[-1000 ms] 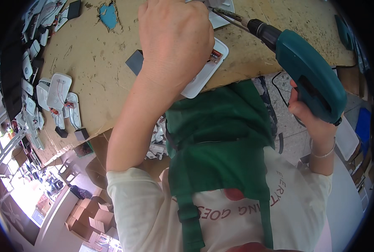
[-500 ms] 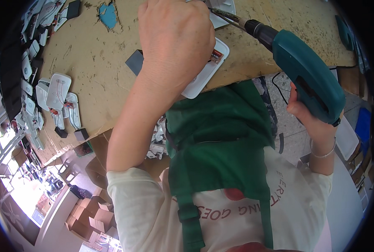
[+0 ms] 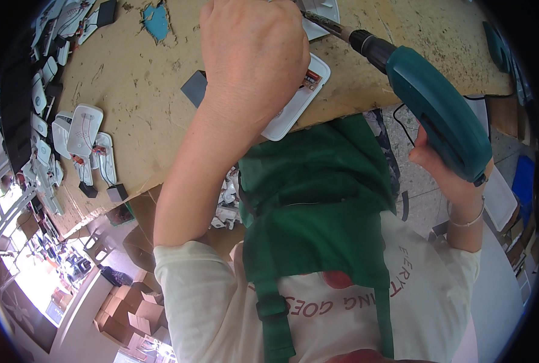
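My left hand (image 3: 254,57) is closed in a fist over the table, back of the hand up. Its fingertips are hidden, so what they pinch cannot be made out. Partly under it lies a white plastic housing (image 3: 289,121) with a small brown circuit part (image 3: 310,80), jutting past the table's near edge. A dark grey block (image 3: 195,89) sits beside the wrist. My right hand (image 3: 454,178) is closed round the rear of a teal soldering gun (image 3: 439,115). Its long, dark tip slants toward my left fingers, over another white housing (image 3: 325,17).
Several white housings with red wires and dark blocks lie on the table (image 3: 142,133) at left (image 3: 83,130). More are piled along its far-left edge (image 3: 39,124). A thin black cord (image 3: 398,118) hangs below the table edge. Open cardboard boxes (image 3: 121,308) stand at lower left.
The soldering gun and my right hand have shifted slightly to the left. My left hand and the white housing have hardly moved.
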The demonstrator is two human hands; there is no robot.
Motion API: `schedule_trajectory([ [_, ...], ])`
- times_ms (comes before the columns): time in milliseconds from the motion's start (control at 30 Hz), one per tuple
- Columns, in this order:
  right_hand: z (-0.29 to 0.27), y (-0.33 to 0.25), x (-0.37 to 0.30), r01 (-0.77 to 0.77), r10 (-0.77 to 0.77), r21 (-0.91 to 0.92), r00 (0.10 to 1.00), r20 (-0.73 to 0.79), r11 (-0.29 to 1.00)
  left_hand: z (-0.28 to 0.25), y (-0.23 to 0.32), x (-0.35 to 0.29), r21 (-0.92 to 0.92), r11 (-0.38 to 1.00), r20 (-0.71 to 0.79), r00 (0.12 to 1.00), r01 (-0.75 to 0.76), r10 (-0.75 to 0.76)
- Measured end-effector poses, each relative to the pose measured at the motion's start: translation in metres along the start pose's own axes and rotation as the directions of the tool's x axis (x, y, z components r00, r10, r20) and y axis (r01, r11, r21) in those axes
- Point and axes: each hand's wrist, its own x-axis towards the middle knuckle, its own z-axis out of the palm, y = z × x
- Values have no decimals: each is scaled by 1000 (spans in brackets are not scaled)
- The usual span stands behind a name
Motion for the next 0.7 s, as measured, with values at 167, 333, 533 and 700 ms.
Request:
schedule_trajectory([
  [167,2,-1,-1,-29,30,57,999,-16,998,0,-1,1,-21,1000,-14,1000,-21,21],
  [333,0,-3,-2,-58,58,38,998,-15,998,0,-1,0,-13,1000,-6,1000,-13,13],
  [533,0,-4,-5,-148,153,107,987,-44,983,0,-1,0,2,1000,-13,1000,-10,10],
  [700,-5,-10,-7,-216,217,77,976,-3,973,0,-1,1,3,1000,-8,1000,-9,9],
])
